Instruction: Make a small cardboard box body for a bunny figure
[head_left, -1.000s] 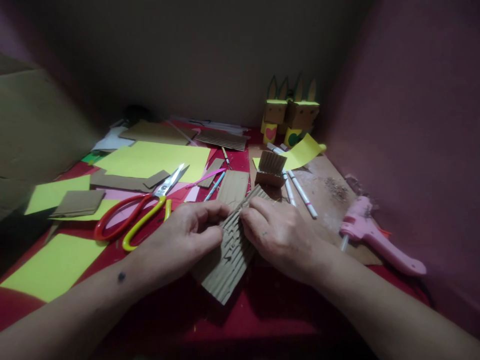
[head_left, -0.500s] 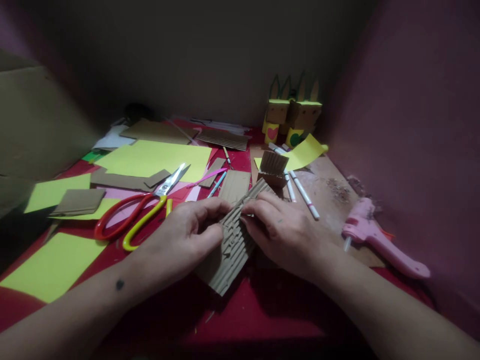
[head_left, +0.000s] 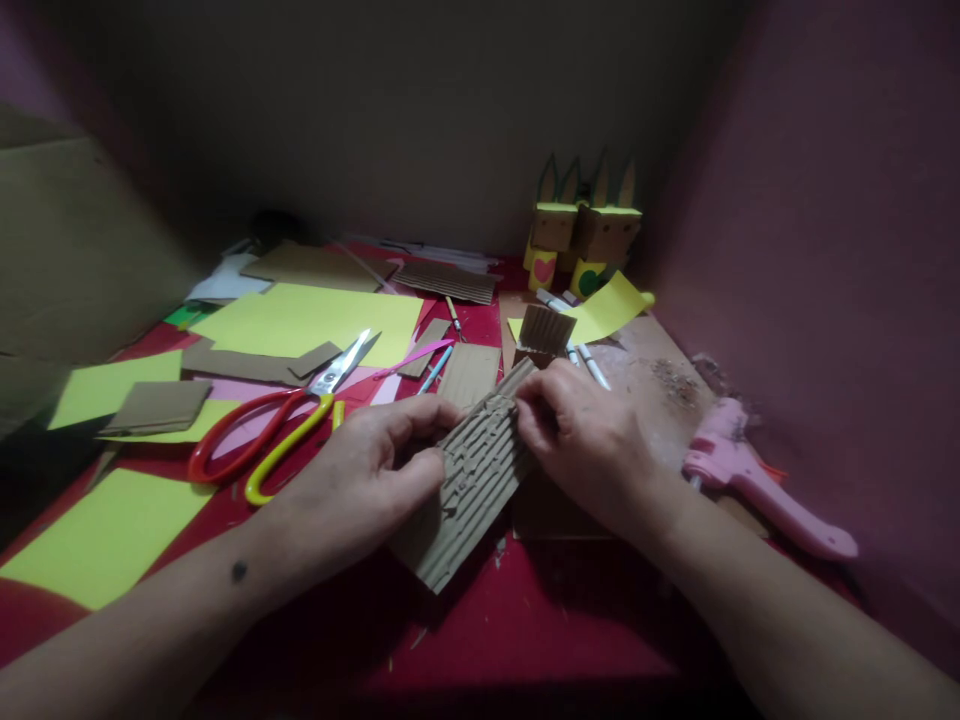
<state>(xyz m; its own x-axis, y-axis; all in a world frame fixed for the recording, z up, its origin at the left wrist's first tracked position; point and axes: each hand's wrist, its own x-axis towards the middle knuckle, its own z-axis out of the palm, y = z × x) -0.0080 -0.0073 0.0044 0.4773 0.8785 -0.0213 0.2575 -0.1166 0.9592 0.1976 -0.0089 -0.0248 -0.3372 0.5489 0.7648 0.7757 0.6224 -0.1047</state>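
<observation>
A strip of corrugated cardboard (head_left: 480,480), its ridges bared and ragged with torn paper bits, slants across the middle of the view. Along its left edge my left hand (head_left: 390,460) grips it, thumb on the ridged face. My right hand (head_left: 577,430) is closed in a pinch at the upper right edge of the strip, fingertips touching or very near it; whatever lies between them is hidden. Behind the strip stand a small folded corrugated cardboard piece (head_left: 547,330) and a flat cardboard piece (head_left: 469,372).
Scissors (head_left: 277,430) with red and yellow handles lie open left of my hands. Yellow paper sheets (head_left: 315,315) and cardboard scraps spread across the red table (head_left: 465,650). A pink glue gun (head_left: 757,480) rests at right, near markers (head_left: 594,366). Cardboard figures (head_left: 585,230) stand behind.
My right hand has shifted right, from over the strip's ridges to its edge, uncovering more of the ridged face. My left hand and the strip have barely moved.
</observation>
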